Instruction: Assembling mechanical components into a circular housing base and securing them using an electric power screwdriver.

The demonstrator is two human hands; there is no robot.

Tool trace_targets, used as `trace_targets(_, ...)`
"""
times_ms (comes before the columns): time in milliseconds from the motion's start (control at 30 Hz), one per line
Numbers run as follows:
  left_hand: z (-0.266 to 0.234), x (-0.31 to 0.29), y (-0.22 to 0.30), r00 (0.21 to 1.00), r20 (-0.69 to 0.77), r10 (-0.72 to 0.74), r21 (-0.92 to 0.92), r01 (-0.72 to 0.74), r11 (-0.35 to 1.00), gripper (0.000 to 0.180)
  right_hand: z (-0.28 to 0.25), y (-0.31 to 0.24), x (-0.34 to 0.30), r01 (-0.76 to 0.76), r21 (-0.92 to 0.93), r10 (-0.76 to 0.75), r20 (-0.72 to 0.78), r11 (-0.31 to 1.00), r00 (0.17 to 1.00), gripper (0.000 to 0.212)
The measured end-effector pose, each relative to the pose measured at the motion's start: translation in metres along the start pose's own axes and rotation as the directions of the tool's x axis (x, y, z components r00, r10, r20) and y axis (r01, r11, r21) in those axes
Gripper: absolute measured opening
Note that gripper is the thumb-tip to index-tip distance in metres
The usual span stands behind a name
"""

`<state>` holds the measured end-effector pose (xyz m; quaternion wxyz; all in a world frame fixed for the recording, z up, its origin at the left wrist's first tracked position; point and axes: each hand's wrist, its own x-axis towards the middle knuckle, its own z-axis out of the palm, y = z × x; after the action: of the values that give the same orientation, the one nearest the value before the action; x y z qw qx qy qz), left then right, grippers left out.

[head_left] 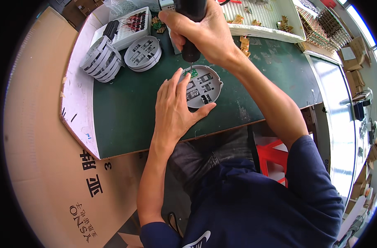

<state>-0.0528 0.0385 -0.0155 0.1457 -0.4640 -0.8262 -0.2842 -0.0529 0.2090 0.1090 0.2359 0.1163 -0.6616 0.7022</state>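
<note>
My right hand point(211, 35) is wrapped round a black electric screwdriver point(191, 51) held upright, its bit pointing down. The bit's tip meets a small green circuit board point(192, 73) at the upper left of a round grey plastic housing point(215, 84). That housing lies flat on the green table and has several rectangular cutouts with dark parts in them. My left hand point(174, 97) spreads over the housing's left side, fingertips by the board and thumb along the lower rim, steadying it against the table.
Left of the housing stand a stack of grey round housings point(101, 62) and a shorter stack point(143, 53). Behind them is a white foam tray point(132, 27) with red-wired parts. A large white tray point(267, 31) holds brown boards at the back right. A red stool point(273, 157) stands below the table edge.
</note>
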Motion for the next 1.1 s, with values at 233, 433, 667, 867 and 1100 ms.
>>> trace_targets(233, 0.001, -0.001, 0.000, 1.000, 0.011, -0.018, -0.012, 0.018, 1.000, 0.094, 0.000, 0.006, -0.001, 0.019, -0.029, -0.019, 0.001, 0.999, 1.000, 0.027)
trace_targets(433, 0.003, -0.002, 0.000, 0.999, 0.009, -0.035, -0.059, 0.036, 0.998, 0.096, 0.004, 0.023, 0.000, 0.122, -0.223, -0.126, -0.004, 0.967, 0.992, 0.026)
trace_targets(667, 0.004, -0.001, 0.000, 0.999, 0.002, -0.046, -0.073, 0.046, 0.996, 0.096, 0.000, 0.015, 0.004, -0.015, -0.058, 0.019, 0.062, 0.998, 0.998, 0.031)
trace_targets(867, 0.002, -0.003, 0.000, 0.998, 0.002, -0.064, -0.078, 0.064, 0.995, 0.096, 0.005, 0.013, 0.005, -0.016, -0.114, 0.023, 0.061, 0.993, 0.998, 0.033)
trace_targets(1100, -0.016, -0.002, -0.006, 0.991, 0.096, -0.093, -0.318, 0.119, 0.941, 0.099, -0.003, 0.008, 0.015, -0.029, -0.077, 0.041, 0.164, 0.997, 0.986, 0.036)
